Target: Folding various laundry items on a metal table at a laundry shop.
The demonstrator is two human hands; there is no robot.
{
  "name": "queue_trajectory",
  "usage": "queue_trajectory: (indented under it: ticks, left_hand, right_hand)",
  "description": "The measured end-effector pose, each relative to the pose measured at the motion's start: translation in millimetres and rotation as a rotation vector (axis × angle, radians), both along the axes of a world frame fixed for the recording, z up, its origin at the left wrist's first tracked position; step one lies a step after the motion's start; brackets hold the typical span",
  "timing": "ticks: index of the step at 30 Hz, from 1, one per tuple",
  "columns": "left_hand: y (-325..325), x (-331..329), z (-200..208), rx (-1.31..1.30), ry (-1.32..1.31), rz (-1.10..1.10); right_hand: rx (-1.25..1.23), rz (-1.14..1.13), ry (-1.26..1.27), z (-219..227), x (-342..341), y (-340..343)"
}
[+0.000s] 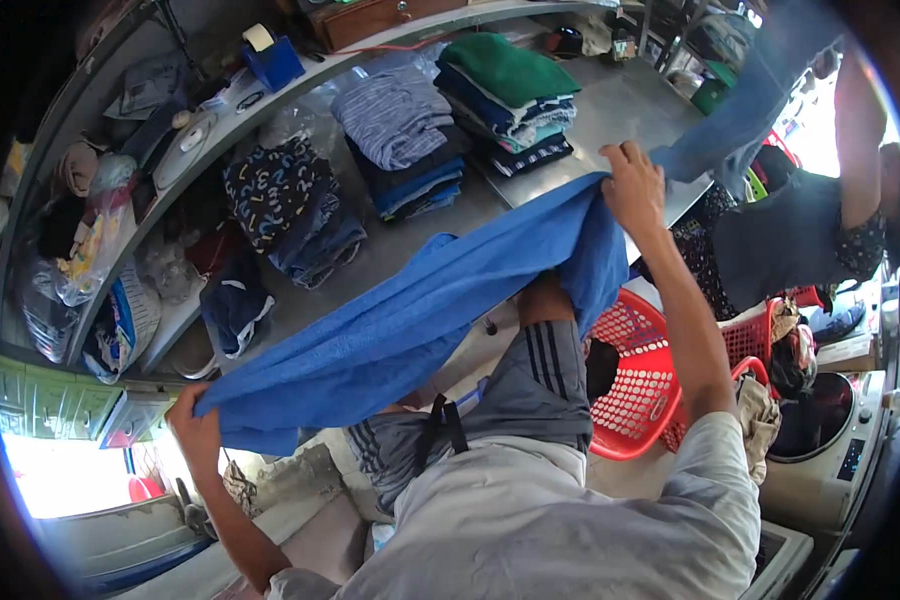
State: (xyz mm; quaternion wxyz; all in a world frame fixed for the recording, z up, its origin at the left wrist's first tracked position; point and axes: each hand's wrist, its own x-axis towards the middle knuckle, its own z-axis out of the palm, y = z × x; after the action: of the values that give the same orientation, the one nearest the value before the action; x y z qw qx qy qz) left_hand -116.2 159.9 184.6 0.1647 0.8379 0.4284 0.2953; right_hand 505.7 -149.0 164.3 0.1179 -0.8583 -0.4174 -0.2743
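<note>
A long blue towel [400, 310] is stretched slantwise across in front of me, above the near edge of the metal table [620, 110]. My left hand [192, 425] is closed on its lower left end, and my right hand [634, 190] grips the other end, higher and farther right. Loose cloth hangs down below my right hand. Beyond the towel, folded clothes stand in stacks on the table: one topped by a green garment [505, 72], one by a grey-blue striped garment [395, 115], and one by a black patterned garment [280, 190]. A dark folded garment [236, 305] lies farther left.
A curved-looking shelf at the back holds a blue tape dispenser [273, 65] and plastic bags [100, 235]. Red plastic baskets [635, 400] stand at my right, near a front-loading washing machine [830, 450]. To the right, another person [790, 240] holds up a pair of jeans [770, 80].
</note>
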Motion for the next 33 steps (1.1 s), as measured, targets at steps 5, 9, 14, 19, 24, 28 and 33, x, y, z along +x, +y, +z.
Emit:
queue_trajectory:
  ticks: [5,9,14,19,24,28,33]
  left_hand:
    - [15,9,-32,-0.005,0.050,0.065]
    - [23,-4,-44,0.001,0.004,0.174]
    - [33,-33,-32,0.099,-0.166,0.189]
    - [26,-66,-10,0.272,-0.138,0.282]
    - [25,-85,-3,0.342,-0.140,0.305]
    - [34,-93,0,0.434,-0.302,0.589]
    - [37,-95,-11,0.286,-0.250,0.418]
  right_hand:
    - [0.102,0.332,0.770,-79,-46,16]
    - [-0.147,0.551,0.773,-127,-122,17]
    - [-0.222,0.447,0.460,-155,-135,25]
    - [-0.035,0.462,0.596,-127,-86,15]
    - [-0.002,0.377,0.263,-79,-56,-8]
    - [0.116,0.151,0.394,-57,-26,-33]
    - [0.091,0.307,0.947,-78,-53,-59]
